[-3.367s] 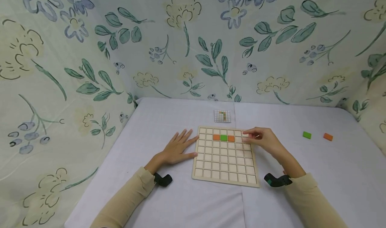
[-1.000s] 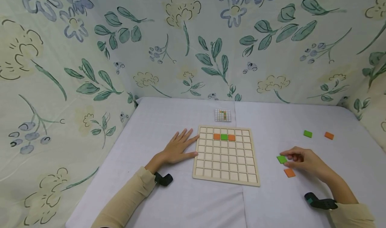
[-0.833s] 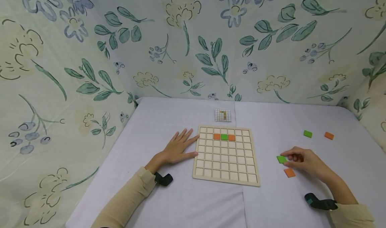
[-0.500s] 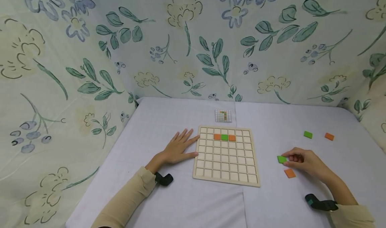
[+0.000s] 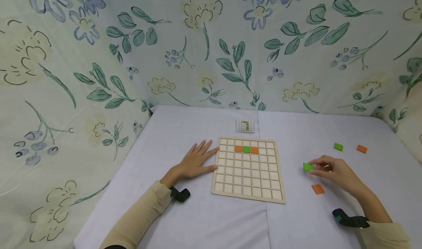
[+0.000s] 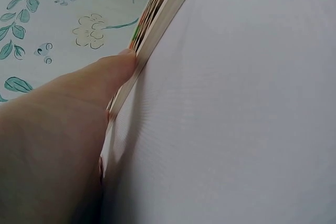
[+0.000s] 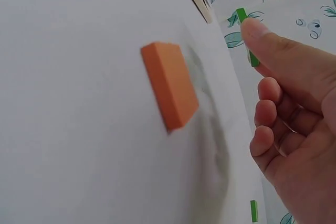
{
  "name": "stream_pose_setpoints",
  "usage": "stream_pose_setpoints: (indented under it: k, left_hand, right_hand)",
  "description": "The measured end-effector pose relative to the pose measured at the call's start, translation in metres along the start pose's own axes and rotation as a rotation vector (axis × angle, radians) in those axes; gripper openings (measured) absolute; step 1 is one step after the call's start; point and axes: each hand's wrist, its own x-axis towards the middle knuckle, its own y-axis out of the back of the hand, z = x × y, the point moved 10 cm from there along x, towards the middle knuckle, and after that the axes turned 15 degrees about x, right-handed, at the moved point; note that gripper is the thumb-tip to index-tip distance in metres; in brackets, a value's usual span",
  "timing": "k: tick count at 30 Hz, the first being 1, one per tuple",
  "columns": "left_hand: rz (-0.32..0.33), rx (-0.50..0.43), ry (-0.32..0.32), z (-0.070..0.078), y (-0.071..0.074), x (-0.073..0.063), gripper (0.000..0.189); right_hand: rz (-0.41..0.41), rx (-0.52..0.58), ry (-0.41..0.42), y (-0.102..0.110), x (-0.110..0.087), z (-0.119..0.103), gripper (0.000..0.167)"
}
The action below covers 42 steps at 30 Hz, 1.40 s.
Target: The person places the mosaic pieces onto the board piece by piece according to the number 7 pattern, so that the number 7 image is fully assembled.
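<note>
My right hand (image 5: 336, 171) pinches a green square tile (image 5: 307, 167) between thumb and forefinger, right of the wooden grid board (image 5: 248, 199). In the right wrist view the green tile (image 7: 254, 59) shows edge-on under the thumb, other fingers curled below. An orange tile (image 5: 318, 189) lies on the cloth just below that hand. Spread flat on the cloth, my left hand (image 5: 194, 163) touches the board's left edge with thumb and forefinger. An orange tile (image 5: 238, 149), a green tile (image 5: 246, 149) and another orange tile (image 5: 255, 150) sit side by side in the board's second row.
Behind the board lies a small card (image 5: 245, 126) with a printed coloured grid. Farther right on the white cloth are a green tile (image 5: 338, 147) and an orange tile (image 5: 362, 149). A floral curtain (image 5: 211, 47) closes off the back and sides.
My right hand moved from the board's upper right to the tiles on the right, took hold of a green tile and has just raised it slightly. The left hand stayed put.
</note>
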Motion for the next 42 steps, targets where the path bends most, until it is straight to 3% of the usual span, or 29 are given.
stream_pose_setpoints:
  k: [13, 25, 42]
  left_hand:
    - [0.001, 0.009, -0.001, -0.001, -0.003, 0.001, 0.079]
    - [0.014, -0.002, -0.004, 0.000, 0.000, 0.000, 0.079]
    - [0.003, 0.010, 0.005, -0.001, -0.002, 0.001, 0.078]
  right_hand:
    - [0.048, -0.022, 0.035, -0.013, 0.015, -0.027, 0.027]
    - [0.028, 0.053, 0.075, -0.036, 0.037, -0.048, 0.025]
    - [-0.031, 0.157, 0.024, -0.074, 0.066, -0.051, 0.026]
